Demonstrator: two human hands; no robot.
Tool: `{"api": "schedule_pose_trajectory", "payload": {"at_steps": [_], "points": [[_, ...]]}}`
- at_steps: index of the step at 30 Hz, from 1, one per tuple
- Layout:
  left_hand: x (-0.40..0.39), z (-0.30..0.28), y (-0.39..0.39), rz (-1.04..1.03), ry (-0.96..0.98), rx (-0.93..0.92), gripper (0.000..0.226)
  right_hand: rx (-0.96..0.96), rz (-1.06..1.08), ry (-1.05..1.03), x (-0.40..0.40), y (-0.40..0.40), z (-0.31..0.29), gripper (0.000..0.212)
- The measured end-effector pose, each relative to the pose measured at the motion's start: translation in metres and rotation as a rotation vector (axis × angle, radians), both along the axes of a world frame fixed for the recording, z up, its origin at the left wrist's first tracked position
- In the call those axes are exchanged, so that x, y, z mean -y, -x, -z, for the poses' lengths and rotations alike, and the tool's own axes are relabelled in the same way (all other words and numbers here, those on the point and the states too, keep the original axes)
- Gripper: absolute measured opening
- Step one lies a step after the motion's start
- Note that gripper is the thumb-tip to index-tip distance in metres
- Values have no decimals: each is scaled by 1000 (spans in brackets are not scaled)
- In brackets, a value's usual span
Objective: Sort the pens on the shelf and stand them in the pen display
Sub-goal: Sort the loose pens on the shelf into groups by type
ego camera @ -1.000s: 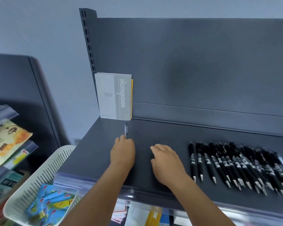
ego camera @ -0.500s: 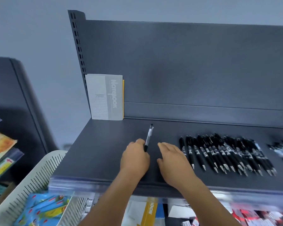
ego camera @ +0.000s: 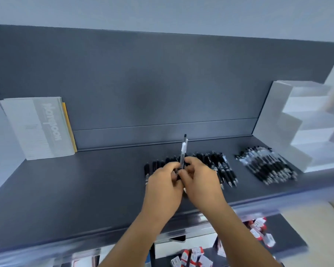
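Your left hand [ego camera: 163,186] and right hand [ego camera: 200,185] meet above the dark shelf [ego camera: 85,189], both pinching one clear-barrelled pen [ego camera: 183,151] upright over the row of black pens [ego camera: 223,166]. You look mid-sort. Next, it likely goes either to the clear pens [ego camera: 266,164] or right to the white stepped pen display [ego camera: 301,120].
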State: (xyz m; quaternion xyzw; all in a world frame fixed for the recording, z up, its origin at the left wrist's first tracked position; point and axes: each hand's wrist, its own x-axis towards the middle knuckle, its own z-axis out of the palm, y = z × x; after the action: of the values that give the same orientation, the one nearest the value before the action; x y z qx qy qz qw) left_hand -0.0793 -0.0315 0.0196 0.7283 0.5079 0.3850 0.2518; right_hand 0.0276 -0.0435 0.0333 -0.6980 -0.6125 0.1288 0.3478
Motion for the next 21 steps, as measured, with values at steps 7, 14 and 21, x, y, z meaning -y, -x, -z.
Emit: {"api": "schedule_pose_trajectory", "payload": {"at_steps": [7,14,21], "points": [[0,1,-125,74,74,3,36,0,59,42,8,-123,2,20],[-8,14,-226,25,178,-85,39,226,-17,93,3,-222,15,21],[-11,26,-269,-81,204,-363,28,482,-120,104,-2,-266,26,34]]}}
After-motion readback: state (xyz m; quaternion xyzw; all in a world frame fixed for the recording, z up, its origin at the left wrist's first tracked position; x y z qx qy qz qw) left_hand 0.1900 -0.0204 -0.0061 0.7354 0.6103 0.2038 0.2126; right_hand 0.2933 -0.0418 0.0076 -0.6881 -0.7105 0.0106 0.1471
